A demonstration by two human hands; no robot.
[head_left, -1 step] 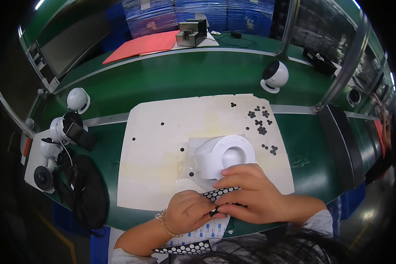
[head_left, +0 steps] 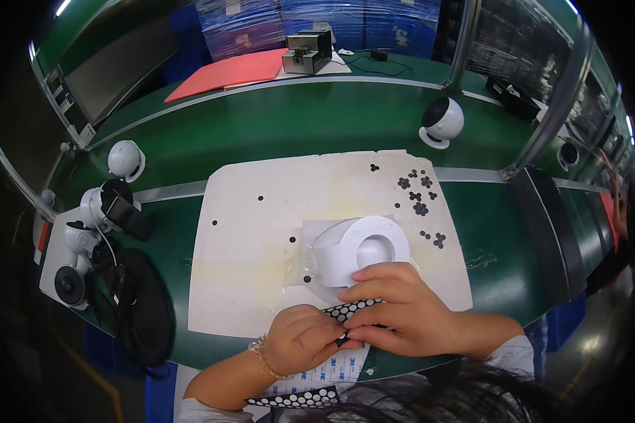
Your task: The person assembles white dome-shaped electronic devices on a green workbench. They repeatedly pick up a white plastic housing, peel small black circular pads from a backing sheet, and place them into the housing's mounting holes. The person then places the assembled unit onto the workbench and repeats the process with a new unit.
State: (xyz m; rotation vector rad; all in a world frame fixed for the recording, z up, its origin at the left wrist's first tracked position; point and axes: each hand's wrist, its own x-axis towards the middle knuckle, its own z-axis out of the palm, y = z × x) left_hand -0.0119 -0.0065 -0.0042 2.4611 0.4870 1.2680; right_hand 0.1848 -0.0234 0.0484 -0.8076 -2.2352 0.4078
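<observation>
Both hands meet at the near edge of the white board. A black adhesive-pad sheet with rows of white dots (head_left: 354,308) is pinched between them. My left hand (head_left: 305,341), closed, grips the sheet at its middle. My right hand (head_left: 410,319) is closed on the same sheet with thumb and forefinger; its other fingers reach toward a white plastic housing with a round opening (head_left: 334,252). That housing lies on a clear plastic bag (head_left: 294,271). Below my left hand hangs white backing paper with blue print (head_left: 340,369). Whatever is between the fingertips is mostly hidden.
Small black round pads (head_left: 420,209) lie scattered and clustered on the white board (head_left: 240,282). White cameras (head_left: 125,159) stand at left, beside a black pouch (head_left: 144,303). Another white camera (head_left: 443,121) sits at the back right. A long black box (head_left: 543,233) lines the right side.
</observation>
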